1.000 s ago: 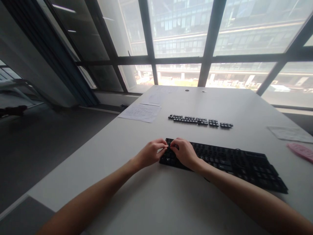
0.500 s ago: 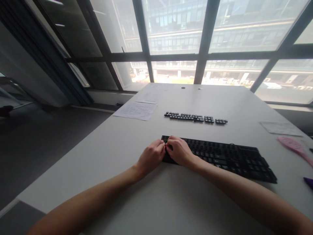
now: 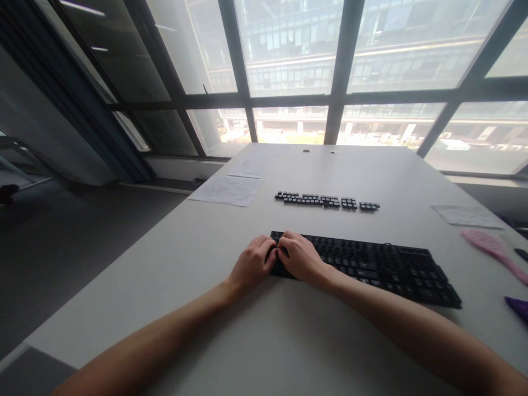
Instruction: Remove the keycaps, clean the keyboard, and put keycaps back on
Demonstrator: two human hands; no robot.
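A black keyboard [image 3: 371,267] lies across the white table [image 3: 264,330] in front of me. Both hands meet at its left end. My left hand [image 3: 251,264] rests at the keyboard's left edge with fingers curled inward. My right hand [image 3: 299,256] sits on the leftmost keys, fingers bent and pinched toward the left hand. What the fingertips hold is hidden between the two hands. A row of loose black keycaps [image 3: 325,201] lies on the table beyond the keyboard.
Printed paper sheets [image 3: 226,190] lie at the far left of the table, another sheet [image 3: 466,215] at the right. A pink tool [image 3: 490,245] and a purple object [image 3: 517,307] sit near the right edge. Large windows rise behind the table.
The view shifted slightly. My hands have drawn closer together at the keyboard's left end, with the fingertips now pressed together over the corner keys.
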